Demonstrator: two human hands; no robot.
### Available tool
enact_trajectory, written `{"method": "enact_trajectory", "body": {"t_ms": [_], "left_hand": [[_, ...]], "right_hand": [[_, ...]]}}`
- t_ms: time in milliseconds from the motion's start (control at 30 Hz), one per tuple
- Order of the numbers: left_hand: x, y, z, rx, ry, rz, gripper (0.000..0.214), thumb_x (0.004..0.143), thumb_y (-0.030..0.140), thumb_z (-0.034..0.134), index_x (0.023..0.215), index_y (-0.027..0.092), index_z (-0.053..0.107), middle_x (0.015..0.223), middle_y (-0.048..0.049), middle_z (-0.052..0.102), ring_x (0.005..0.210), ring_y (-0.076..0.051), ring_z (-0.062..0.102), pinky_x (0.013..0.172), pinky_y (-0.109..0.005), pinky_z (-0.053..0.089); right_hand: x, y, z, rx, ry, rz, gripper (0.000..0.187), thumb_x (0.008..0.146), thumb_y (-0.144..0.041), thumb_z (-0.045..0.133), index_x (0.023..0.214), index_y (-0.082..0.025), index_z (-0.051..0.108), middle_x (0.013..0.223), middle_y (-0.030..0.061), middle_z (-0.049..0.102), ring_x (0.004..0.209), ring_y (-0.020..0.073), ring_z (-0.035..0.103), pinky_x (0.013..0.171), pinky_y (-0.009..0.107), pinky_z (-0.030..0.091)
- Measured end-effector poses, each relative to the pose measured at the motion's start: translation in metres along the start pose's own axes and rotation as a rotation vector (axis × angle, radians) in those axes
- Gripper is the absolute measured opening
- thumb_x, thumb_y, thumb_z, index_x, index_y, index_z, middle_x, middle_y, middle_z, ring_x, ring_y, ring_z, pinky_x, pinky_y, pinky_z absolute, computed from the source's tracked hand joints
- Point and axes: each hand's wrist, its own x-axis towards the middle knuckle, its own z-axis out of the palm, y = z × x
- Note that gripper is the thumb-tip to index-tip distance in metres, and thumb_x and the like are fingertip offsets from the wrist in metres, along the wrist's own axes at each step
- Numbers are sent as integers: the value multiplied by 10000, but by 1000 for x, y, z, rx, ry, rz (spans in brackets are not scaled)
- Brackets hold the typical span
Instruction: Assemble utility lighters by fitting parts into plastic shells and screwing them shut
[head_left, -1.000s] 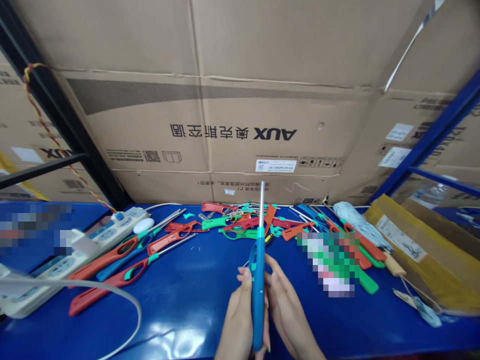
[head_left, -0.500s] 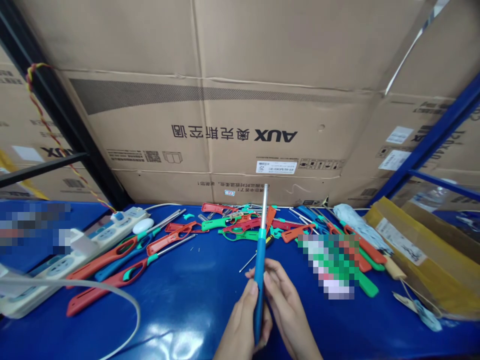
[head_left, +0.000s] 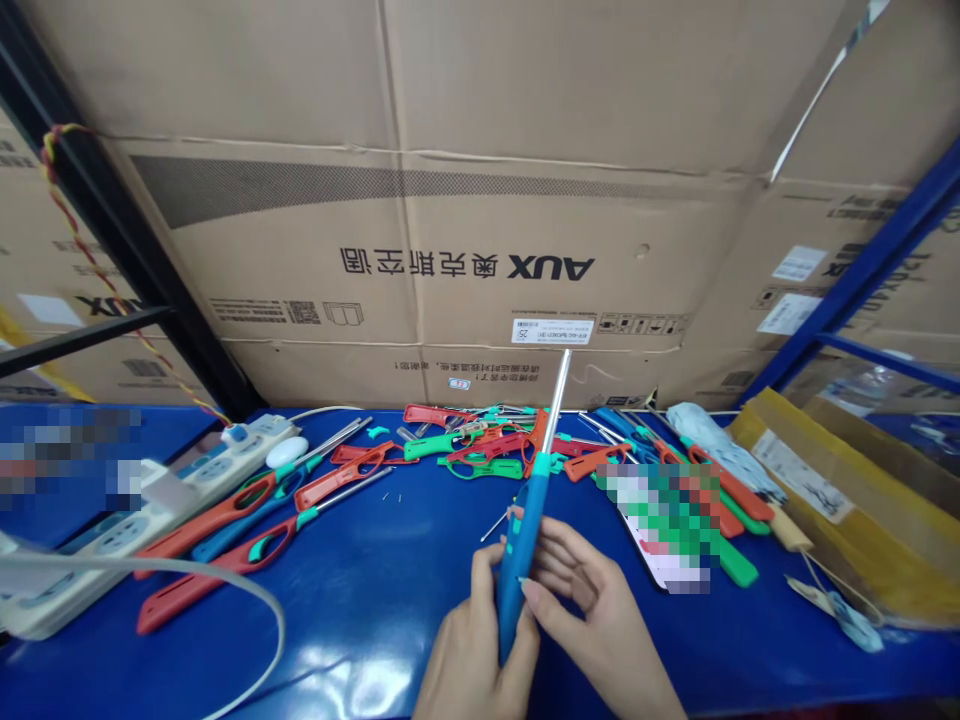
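A blue long-nosed gas lighter (head_left: 525, 550) is held upright in front of me, its metal tube leaning up and to the right. My left hand (head_left: 476, 630) is wrapped round the lower end of its handle. My right hand (head_left: 592, 610) grips the same handle from the right, its thumb pressed on the near side and its fingers curled behind. Beyond the hands lies a pile of red and green lighter shells (head_left: 487, 450) with metal tubes. A small screwdriver (head_left: 493, 524) is partly hidden behind the blue lighter.
On the left, red lighters (head_left: 217, 580) lie beside a white power strip (head_left: 112, 530), with a pale cable (head_left: 255, 590) curving in front. More lighters (head_left: 739, 550), a blurred patch and a yellow-taped carton (head_left: 840, 500) are at right. A large cardboard box (head_left: 450, 200) stands behind the blue table.
The lighter has turned and tilted rightward, so its guard and handle side now show. My right hand has shifted right, and its thumb now presses the handle's near side.
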Motion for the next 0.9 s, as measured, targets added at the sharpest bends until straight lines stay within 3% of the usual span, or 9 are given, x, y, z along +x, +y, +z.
{"method": "enact_trajectory", "body": {"t_ms": [133, 400, 700, 800, 900], "left_hand": [[1, 1, -4, 114, -53, 52, 341, 925, 333, 358, 1221, 164, 375, 808, -70, 704, 750, -239, 701, 597, -240, 440], [7, -10, -5, 336, -120, 73, 348, 920, 286, 351, 1240, 150, 337, 880, -107, 711, 780, -280, 700, 595, -268, 441], [10, -14, -2, 291, -148, 33, 308, 931, 281, 343, 1218, 168, 337, 872, -99, 715, 788, -279, 702, 567, -254, 428], [9, -12, -4, 191, -143, 0, 308, 934, 264, 332, 1224, 160, 340, 915, -109, 711, 843, -261, 698, 632, -253, 466], [8, -9, -3, 48, -98, -9, 320, 942, 273, 324, 1245, 171, 348, 1119, -128, 657, 1029, -222, 644, 810, -260, 479]], "right_hand": [[1, -6, 4, -36, 13, 11, 407, 731, -174, 691, 1124, -210, 591, 1096, 81, 686, 1049, 234, 630, 935, 358, 489], [6, 3, 10, 46, 64, 65, 399, 703, -120, 622, 1092, -177, 555, 967, 54, 706, 917, 189, 670, 790, 261, 529], [11, 12, 7, 38, 49, 73, 395, 688, -122, 651, 1071, -175, 573, 822, 19, 693, 768, 165, 671, 706, 252, 529], [13, 11, 2, 28, -20, 66, 402, 733, -169, 665, 1125, -178, 578, 962, 60, 696, 917, 200, 661, 783, 289, 531], [12, 12, 0, 84, -103, 18, 410, 807, -291, 653, 1198, -203, 566, 1219, 92, 617, 1141, 223, 568, 968, 352, 453]]}}
